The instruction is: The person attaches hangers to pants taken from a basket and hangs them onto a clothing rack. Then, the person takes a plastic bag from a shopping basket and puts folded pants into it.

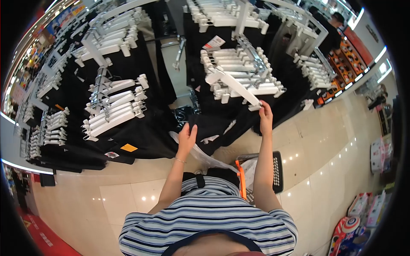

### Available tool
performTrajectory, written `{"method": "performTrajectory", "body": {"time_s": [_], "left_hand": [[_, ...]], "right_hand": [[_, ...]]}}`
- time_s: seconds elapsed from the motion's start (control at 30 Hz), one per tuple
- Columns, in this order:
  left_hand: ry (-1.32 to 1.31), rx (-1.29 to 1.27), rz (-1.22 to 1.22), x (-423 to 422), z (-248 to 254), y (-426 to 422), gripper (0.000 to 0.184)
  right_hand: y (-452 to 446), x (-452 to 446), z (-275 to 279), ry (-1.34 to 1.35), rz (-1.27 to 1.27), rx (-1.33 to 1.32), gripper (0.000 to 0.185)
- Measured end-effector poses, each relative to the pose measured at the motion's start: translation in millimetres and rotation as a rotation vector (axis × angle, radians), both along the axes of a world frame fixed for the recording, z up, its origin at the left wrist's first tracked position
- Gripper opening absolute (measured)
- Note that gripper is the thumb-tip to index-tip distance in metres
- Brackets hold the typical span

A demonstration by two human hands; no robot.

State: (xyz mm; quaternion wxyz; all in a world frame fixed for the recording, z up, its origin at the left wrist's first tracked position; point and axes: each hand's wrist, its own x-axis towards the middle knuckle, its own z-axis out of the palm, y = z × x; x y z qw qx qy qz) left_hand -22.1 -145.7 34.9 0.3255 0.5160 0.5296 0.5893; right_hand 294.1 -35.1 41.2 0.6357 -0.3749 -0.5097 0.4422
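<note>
My right hand (265,114) pinches the clip end of a white clip hanger (235,86), which is tilted out in front of the middle rack's row. Black cloth hangs below that hanger, with pale labels on it. My left hand (186,138) is lower and to the left, its thumb and fingers closed on a black garment (209,126); the exact grip is partly hidden. A translucent plastic bag (205,158) trails from beside my left hand toward the basket. Several white hangers (239,57) crowd the metal rail behind my right hand.
More racks of black garments on white hangers (115,115) stand to the left. An orange-handled shopping basket (278,173) is by my right side. A person (335,25) is at the far right, near orange shelves (348,64). Boxed goods (358,205) line the lower right.
</note>
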Motion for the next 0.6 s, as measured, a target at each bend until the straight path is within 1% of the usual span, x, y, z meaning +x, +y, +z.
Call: {"method": "performTrajectory", "body": {"time_s": [0.07,0.13,0.2,0.3,0.33,0.4,0.47,0.53,0.6], "left_hand": [[0.05,-0.025,-0.014,-6.3,-2.9,-3.4,0.02],[-0.111,0.043,-0.027,0.1,8.1,-7.2,0.023],[0.024,-0.034,-0.056,-13.3,-13.7,-9.6,0.022],[0.1,-0.057,-0.034,-28.1,13.0,-21.2,0.022],[0.102,-0.019,0.001,-29.8,30.1,-27.7,0.023],[0.037,0.059,0.025,-44.2,20.3,-27.9,0.025],[0.091,-0.077,-0.038,-49.0,39.3,-42.4,0.025],[0.246,-0.11,-0.104,-42.0,50.4,-48.4,0.029],[0.337,0.027,-0.207,-29.3,45.6,-43.6,0.028]], "right_hand": [[-3.0,4.1,-9.4,0.067,-0.059,-0.035,0.031],[-4.1,5.5,-14.7,0.09,-0.13,-0.022,0.032],[-12.4,8.8,-18.4,0.14,-0.159,-0.06,0.035],[-1.4,7.2,-17.7,0.182,-0.161,-0.139,0.032],[2.0,16.9,-19.6,0.155,-0.137,-0.158,0.038],[3.3,27.8,-19.6,0.099,-0.099,-0.093,0.037],[-1.3,27.2,-9.3,0.029,-0.118,-0.058,0.038],[-7.4,19.3,-6.6,0.09,-0.071,-0.069,0.042],[-26.3,13.6,-22.4,0.162,-0.17,-0.142,0.046]]}}
